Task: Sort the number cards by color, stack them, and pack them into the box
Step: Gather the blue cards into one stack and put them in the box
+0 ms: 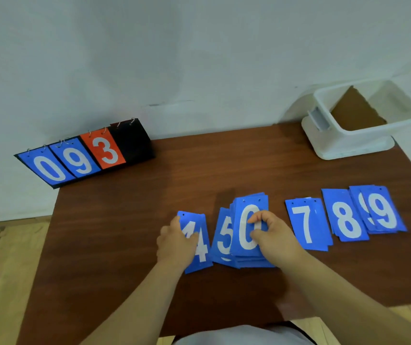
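Looking down from the head camera, the right hand (271, 235) pinches the blue 0 card (245, 235) on top of a blue pile (249, 261) at the near middle of the table (129, 220), with a 5 card (224, 241) fanned out beneath it. The left hand (174, 242) grips the left edge of the 4 card (200, 252) just beside. The 7 card (306, 225), 8 card (346, 215) and 9 card (384, 212) lie to the right, and the open white box (374, 130) stands well apart at the far right corner. I judge the pile likely to skew or shed cards when squared, since its edges are ragged, and thin cards may cling together in a lift. Readable writing is the white digits 4, 5, 0, 7, 8, 9, while the scoreboard stand (134, 145) at far left shows blue 0, blue 9 and red 3
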`<state>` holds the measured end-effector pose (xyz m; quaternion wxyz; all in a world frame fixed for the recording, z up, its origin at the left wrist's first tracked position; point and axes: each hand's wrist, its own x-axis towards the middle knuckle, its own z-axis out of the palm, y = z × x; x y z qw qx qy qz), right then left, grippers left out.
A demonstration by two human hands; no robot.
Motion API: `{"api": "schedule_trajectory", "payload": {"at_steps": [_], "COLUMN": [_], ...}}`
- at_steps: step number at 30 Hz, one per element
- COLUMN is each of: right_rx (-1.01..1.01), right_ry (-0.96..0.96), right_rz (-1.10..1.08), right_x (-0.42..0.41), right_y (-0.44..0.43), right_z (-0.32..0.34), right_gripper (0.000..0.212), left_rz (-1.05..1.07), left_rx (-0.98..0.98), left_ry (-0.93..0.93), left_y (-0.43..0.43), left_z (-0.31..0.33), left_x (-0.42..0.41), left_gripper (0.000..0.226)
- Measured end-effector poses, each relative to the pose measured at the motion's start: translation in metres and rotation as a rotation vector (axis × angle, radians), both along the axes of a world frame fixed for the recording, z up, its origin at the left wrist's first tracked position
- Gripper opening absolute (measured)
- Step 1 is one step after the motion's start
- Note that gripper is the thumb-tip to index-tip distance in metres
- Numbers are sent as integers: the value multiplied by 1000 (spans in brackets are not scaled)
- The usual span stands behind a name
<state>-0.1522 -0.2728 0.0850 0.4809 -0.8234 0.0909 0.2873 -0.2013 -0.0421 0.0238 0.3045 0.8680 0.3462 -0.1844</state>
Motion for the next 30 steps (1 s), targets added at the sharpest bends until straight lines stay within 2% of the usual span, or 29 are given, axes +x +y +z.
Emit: {"api": "schedule_trajectory", "payload": {"at_steps": [2,4,10,16,24,27,30], "right_rx": [-43,-71,-110,-131,-80,46,322], "right_ry": [20,39,76,65,131,229,291], "right_rz": [5,10,73,129,72,-36,-166], "right_x": [-1,-3,-4,0,5,6,8], "right_y": [-10,-17,-26,-26,-12,7,37], "right_z": [-7,-12,-21,-23,-23,-16,3], "right_gripper": [25,23,20,20,21,24,34], "left_rz": [-30,-70,113,175,436,481,464], "left_rx": [96,161,10,-109,-332,-379,-451], "left_ry": [130,181,70,-79,-200,-263,-352], "left_y": [-3,-11,-23,-29,-12,6,23], "left_z": [-14,-24,-41,-45,-19,6,28], "left_x": [2,-1,-10,-18,-32,-40,-45], "left_gripper": [91,102,106,89,53,44,45]}}
